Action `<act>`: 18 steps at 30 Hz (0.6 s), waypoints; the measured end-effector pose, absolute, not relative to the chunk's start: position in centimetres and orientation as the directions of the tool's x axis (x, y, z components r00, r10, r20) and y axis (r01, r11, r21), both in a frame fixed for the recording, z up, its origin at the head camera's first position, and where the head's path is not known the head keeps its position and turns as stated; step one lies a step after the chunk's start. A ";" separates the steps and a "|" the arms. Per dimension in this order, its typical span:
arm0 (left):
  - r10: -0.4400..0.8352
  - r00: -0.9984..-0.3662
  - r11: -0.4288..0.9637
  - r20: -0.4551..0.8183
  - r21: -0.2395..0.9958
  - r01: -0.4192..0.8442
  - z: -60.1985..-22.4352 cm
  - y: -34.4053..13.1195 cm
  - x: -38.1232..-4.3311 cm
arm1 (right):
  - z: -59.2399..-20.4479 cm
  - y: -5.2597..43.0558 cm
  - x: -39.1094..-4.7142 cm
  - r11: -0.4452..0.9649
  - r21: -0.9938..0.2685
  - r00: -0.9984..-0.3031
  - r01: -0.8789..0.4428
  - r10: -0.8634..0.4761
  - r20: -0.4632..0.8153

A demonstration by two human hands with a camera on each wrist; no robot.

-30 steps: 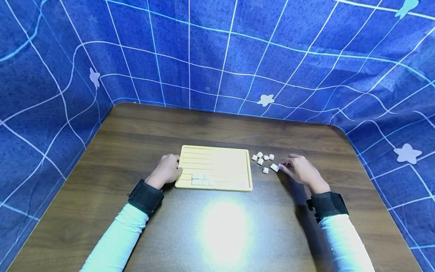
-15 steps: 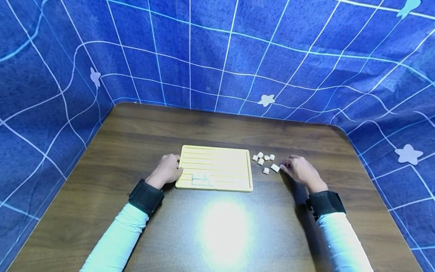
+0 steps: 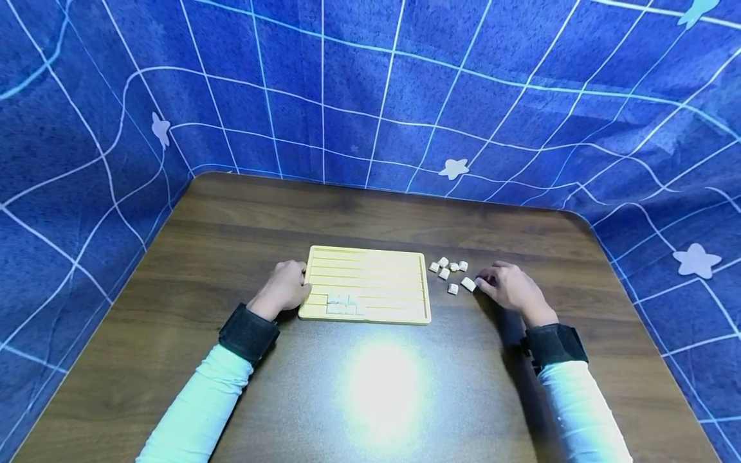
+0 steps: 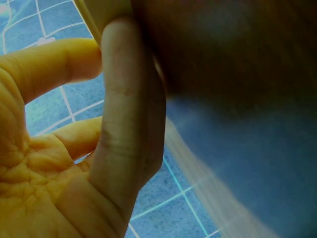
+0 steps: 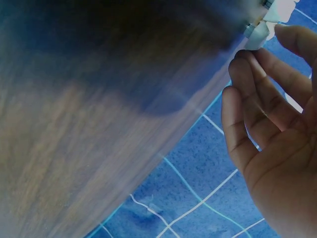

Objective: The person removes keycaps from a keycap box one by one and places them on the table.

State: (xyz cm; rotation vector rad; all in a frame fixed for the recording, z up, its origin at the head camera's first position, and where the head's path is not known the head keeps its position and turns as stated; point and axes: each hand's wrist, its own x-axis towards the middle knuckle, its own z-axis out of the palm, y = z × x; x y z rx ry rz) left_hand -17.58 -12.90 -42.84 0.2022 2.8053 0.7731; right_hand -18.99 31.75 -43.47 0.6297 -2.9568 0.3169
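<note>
A yellow ridged tray (image 3: 370,263) lies on the table, with several small white tiles (image 3: 341,308) in two rows near its front edge. My left hand (image 3: 282,292) grips the tray's left edge; a pale yellow piece of the tray (image 4: 111,10) shows at the fingertips in the left wrist view. Right of the tray, my right hand (image 3: 512,289) is at the right end of a loose white tile (image 3: 468,284). In the right wrist view its thumb and forefinger stand apart beside a white tile (image 5: 257,37); whether they touch it I cannot tell.
Several more loose white tiles (image 3: 443,273) lie scattered between the tray and my right hand. Blue cloth (image 3: 347,96) with white lines and stars hangs behind the brown wooden table (image 3: 255,212) and at its sides.
A bluish spot between the right fingertips and the nearest tile is no longer visible. The right hand has shifted slightly; the left hand and tray stay in place.
</note>
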 end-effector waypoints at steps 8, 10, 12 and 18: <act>0.185 -0.963 0.849 -0.196 0.526 0.056 -42.8 -12.9 -17.6 | -42.7 31.0 -19.1 0.910 -0.182 -0.924 -0.373 -0.347 0.160; 0.188 -0.963 0.851 -0.193 0.521 0.062 -42.8 -12.9 -17.6 | -42.6 30.4 -19.1 0.901 -0.190 -0.915 -0.390 -0.357 0.186; 0.188 -0.963 0.852 -0.195 0.520 0.061 -42.9 -13.0 -17.6 | -42.4 29.6 -19.0 0.886 -0.201 -0.900 -0.419 -0.376 0.220; 0.193 -0.962 0.854 -0.191 0.516 0.069 -42.9 -13.1 -17.6 | -42.0 26.4 -19.3 0.799 -0.223 -0.812 -0.558 -0.470 0.347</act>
